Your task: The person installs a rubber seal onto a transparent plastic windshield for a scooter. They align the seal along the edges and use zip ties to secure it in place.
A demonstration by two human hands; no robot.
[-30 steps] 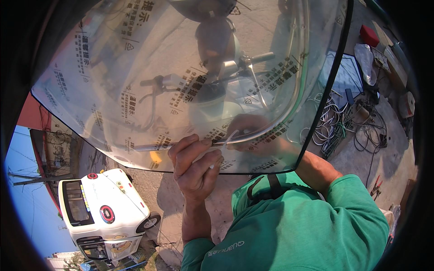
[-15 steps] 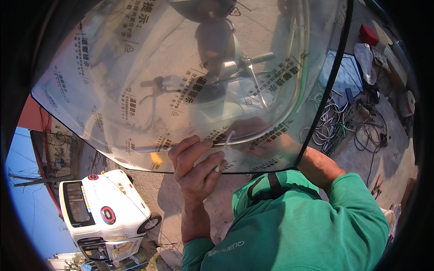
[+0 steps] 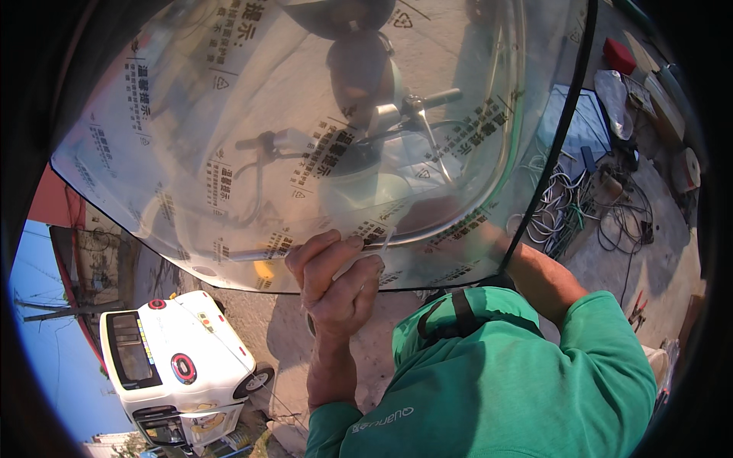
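Note:
A large clear windshield (image 3: 183,191), covered in printed protective film and edged in black, fills the upper middle. A curved metal tube (image 3: 289,250) runs along it near the lower edge. My left hand (image 3: 336,282) is in front of that edge, thumb and fingers pinched together on a thin white cable tie (image 3: 387,240) that crosses the tube. My right hand (image 3: 492,243) reaches behind the windshield and shows only dimly through the film. Its fingers, and whatever they touch, cannot be made out.
Handlebars (image 3: 431,101) of a scooter show through the windshield. At right lie coiled cables (image 3: 561,202), a flat glossy panel (image 3: 576,126), a red object (image 3: 618,56), a tape roll (image 3: 686,172) and red-handled pliers (image 3: 637,307). A white vehicle (image 3: 175,359) is parked at lower left.
My left hand has turned slightly, and the tail of the cable tie beside its thumb no longer shows. My right hand has dropped slightly and looks fainter behind the film.

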